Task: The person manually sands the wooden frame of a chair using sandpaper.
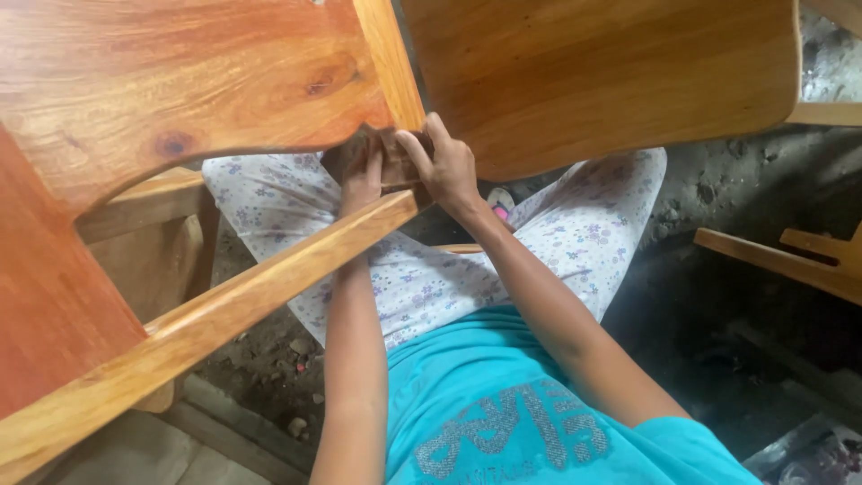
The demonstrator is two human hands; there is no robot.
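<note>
The bearing surface beneath you is a bare dirt floor (718,207), dark grey, uneven and gritty. Small stones and bits of debris (301,359) lie scattered on it near your left knee. A pale slab edge (224,422) runs across the lower left. Light wooden furniture parts (790,260) rest on the ground at your right. A crumpled plastic wrapper (808,458) lies in the lower right corner.
</note>
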